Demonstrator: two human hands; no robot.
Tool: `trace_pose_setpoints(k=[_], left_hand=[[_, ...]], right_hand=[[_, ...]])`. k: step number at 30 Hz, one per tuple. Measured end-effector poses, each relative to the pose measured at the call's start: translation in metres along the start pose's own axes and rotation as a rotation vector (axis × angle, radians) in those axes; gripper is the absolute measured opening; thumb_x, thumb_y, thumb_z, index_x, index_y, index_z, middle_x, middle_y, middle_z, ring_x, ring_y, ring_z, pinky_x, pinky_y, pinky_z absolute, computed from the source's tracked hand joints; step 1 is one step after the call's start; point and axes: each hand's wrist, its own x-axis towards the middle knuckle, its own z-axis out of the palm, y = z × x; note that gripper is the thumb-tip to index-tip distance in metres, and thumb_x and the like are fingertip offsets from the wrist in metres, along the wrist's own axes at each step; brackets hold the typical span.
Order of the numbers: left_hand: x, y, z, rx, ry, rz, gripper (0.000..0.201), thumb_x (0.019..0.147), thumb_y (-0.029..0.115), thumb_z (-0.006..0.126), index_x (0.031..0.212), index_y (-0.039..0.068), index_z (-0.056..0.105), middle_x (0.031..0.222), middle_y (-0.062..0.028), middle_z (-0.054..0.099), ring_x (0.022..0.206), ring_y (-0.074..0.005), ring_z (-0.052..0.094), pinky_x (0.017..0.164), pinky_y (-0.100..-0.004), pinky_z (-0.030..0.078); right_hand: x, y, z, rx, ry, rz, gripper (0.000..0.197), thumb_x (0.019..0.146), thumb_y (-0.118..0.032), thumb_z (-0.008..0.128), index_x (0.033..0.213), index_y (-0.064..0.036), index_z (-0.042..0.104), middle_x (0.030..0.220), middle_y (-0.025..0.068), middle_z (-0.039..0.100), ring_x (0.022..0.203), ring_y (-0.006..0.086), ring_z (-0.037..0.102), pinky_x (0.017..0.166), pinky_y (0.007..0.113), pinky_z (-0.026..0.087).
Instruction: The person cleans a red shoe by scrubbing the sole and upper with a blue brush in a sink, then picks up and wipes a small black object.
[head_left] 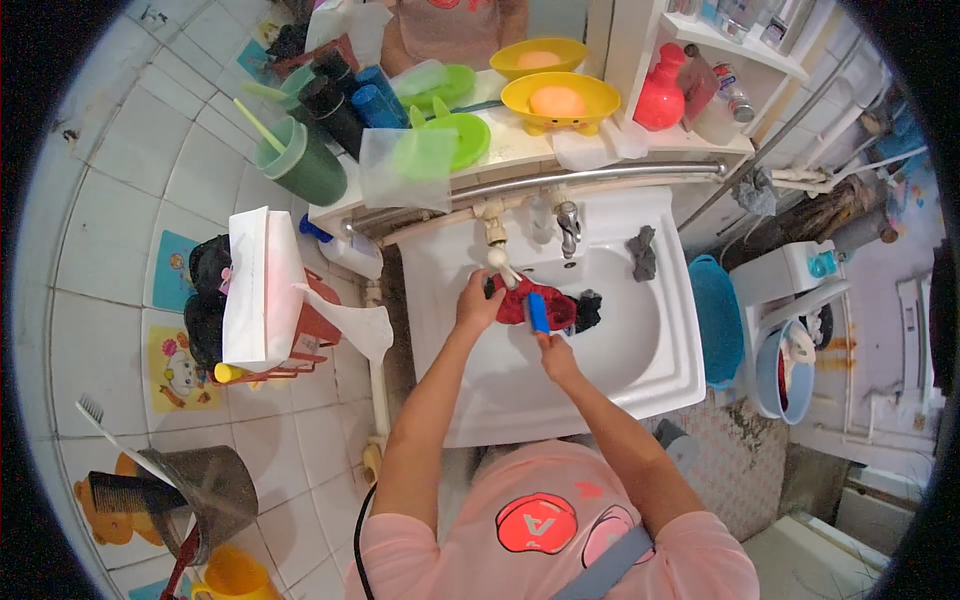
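Person at a white sink (pixel 650 398), both forearms reaching in over the front rim. Left hand (pixel 477 306) grips the left end of a red cloth item (pixel 514 304) in the basin, fingers curled round its edge. Right hand (pixel 557 357) is closed on the near end of a blue bar-shaped tool (pixel 538 312) — brush or something else, cannot tell — with its far end over the red cloth item. Hands are apart, one to the left of the cloth, the other on its near side. A dark cloth piece (pixel 588 311) sits at the right end of the red one; cannot tell if they are joined. White tap (pixel 500 262) hangs by the cloth's upper edge, contact unclear. Chrome tap (pixel 568 228) stands to the right of that, and a crumpled grey cloth (pixel 642 253) lies on the sink's upper right, well apart from both hands. Behind — a shelf (pixel 700 146) with a yellow dish (pixel 608 98) and a red bottle (pixel 660 97). Turquoise basin (pixel 717 320) just right of the sink
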Motion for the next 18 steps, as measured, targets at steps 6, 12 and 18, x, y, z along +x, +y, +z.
trace_pose_setpoints(k=[6, 12, 18], left_hand=[[-0.001, -0.012, 0.002, 0.063, -0.003, 0.002, 0.049, 0.07, 0.025, 0.063, 0.111, 0.003, 0.046, 0.097, -0.0168, 0.058, 0.091, -0.0327, 0.056, 0.079, -0.0388, 0.044], [-0.005, -0.003, -0.008, 0.008, -0.09, -0.101, 0.049, 0.068, 0.021, 0.061, 0.111, 0.002, 0.044, 0.101, -0.0187, 0.056, 0.095, -0.0326, 0.053, 0.082, -0.0378, 0.042], [-0.007, -0.005, -0.003, -0.102, -0.112, -0.124, 0.049, 0.067, 0.017, 0.058, 0.111, 0.003, 0.042, 0.103, -0.0184, 0.054, 0.097, -0.0307, 0.052, 0.083, -0.0367, 0.041]], right_hand=[[-0.012, 0.008, 0.013, 0.131, -0.06, 0.016, 0.055, 0.086, -0.047, 0.039, 0.083, 0.0059, 0.05, 0.078, 0.0278, 0.057, 0.079, 0.0422, 0.055, 0.067, 0.044, 0.043], [-0.017, -0.005, 0.011, 0.25, -0.023, 0.043, 0.049, 0.087, -0.045, 0.039, 0.083, 0.0029, 0.05, 0.08, 0.0242, 0.057, 0.079, 0.0411, 0.054, 0.069, 0.043, 0.041], [0.005, 0.007, 0.008, 0.213, 0.06, 0.089, 0.044, 0.085, -0.046, 0.043, 0.079, -0.0024, 0.048, 0.054, 0.0046, 0.046, 0.048, 0.0128, 0.047, 0.044, 0.028, 0.037]])
